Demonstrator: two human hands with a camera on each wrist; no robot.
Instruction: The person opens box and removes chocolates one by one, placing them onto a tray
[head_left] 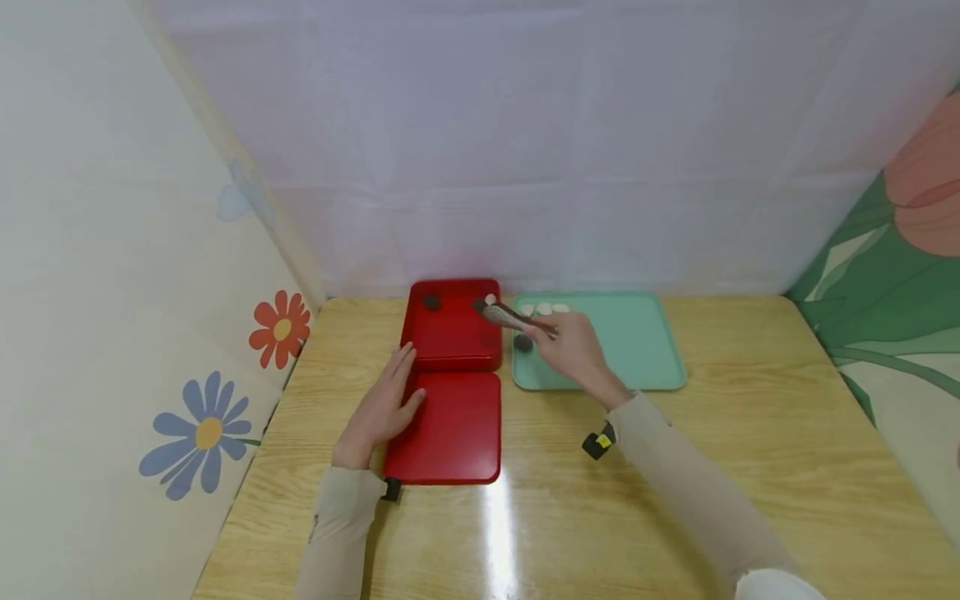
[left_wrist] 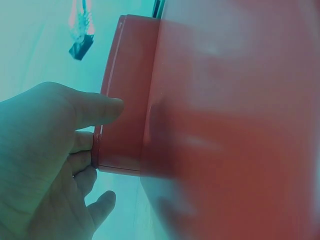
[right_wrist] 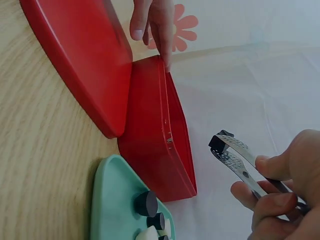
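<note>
My right hand (head_left: 566, 342) grips perforated metal tongs (right_wrist: 245, 172), whose tips pinch a small black piece (right_wrist: 218, 145) above the open red box (head_left: 457, 364). A pale spot shows by the tips in the head view; I cannot tell what it is. Inside the box lies another dark piece (head_left: 432, 302). My left hand (head_left: 382, 408) has its fingers fairly straight, touching the box's near left corner. Under its thumb side lies the hinged red lid (head_left: 457, 437), folded open toward me. The left wrist view shows the fingertips against the box rim.
Right of the box is a mint-green tray (head_left: 637, 346) on the wooden table (head_left: 555, 517). It carries several white pieces (head_left: 545, 308) and a few black ones, including a round black piece (right_wrist: 145, 203). A pale cloth wall (head_left: 480, 167) rises behind.
</note>
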